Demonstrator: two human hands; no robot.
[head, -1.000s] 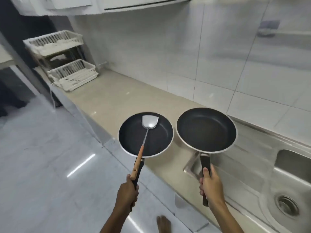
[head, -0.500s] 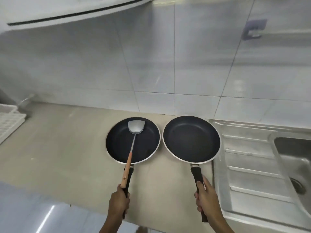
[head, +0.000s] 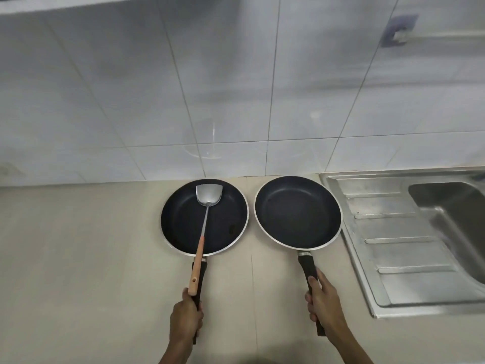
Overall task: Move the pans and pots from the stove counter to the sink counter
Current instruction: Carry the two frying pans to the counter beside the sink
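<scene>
Two black non-stick frying pans with silver rims lie side by side over the beige counter [head: 78,258], close to the tiled wall. My left hand [head: 185,317] grips the black handle of the left pan [head: 181,222]. A metal spatula [head: 207,203] with a wooden handle lies in that pan, its handle end reaching my left hand. My right hand [head: 325,308] holds the handle of the right pan [head: 298,212], whose rim nearly touches the sink's drainboard. Whether the pans rest on the counter or hover just above it is unclear.
A stainless steel sink unit [head: 393,245] with a ribbed drainboard and a basin [head: 451,206] fills the right side. White wall tiles [head: 236,88] rise straight behind the pans. A grey wall hook [head: 399,31] sits at the upper right.
Both pans moved further in over the counter, toward the wall and beside the sink drainboard. The view swung right, so the dish rack and floor have left the frame.
</scene>
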